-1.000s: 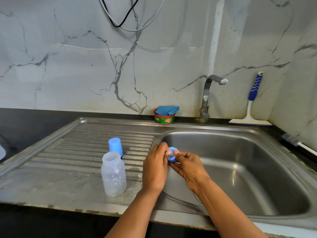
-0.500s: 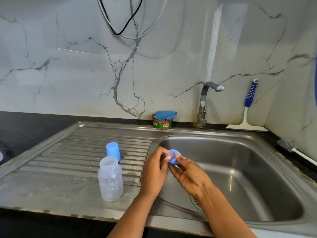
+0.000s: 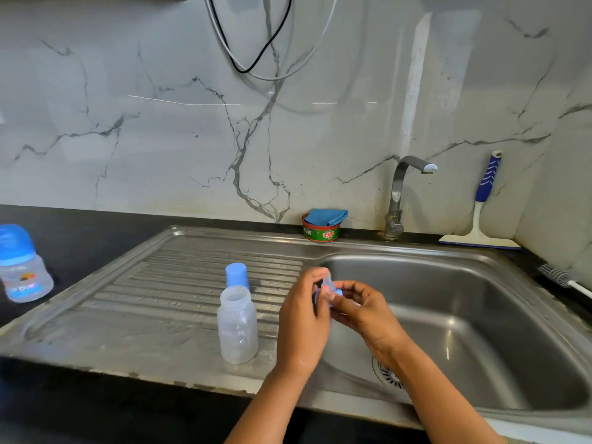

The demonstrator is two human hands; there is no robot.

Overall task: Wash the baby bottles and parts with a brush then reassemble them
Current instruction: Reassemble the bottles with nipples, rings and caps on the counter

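Hands together over left edge of sink [image 3: 416, 251]: left hand [image 3: 302, 318] pinches clear teat [image 3: 326, 280], right hand [image 3: 368, 312] pinches blue ring [image 3: 337, 294] around it. Step: likely pulling teat from ring for washing. Open bottle [image 3: 237, 325] stands just left of hands, blue cap [image 3: 236, 274] behind. Next: set parts down, fetch brush [image 3: 557, 277], far right on table [image 3: 80, 225]; needs free hand.

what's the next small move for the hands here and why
Probably pull the clear teat free of the blue ring: the left hand and right hand both pinch that pair, the bottle stands open, and the brush lies untouched, so washing seems ahead.
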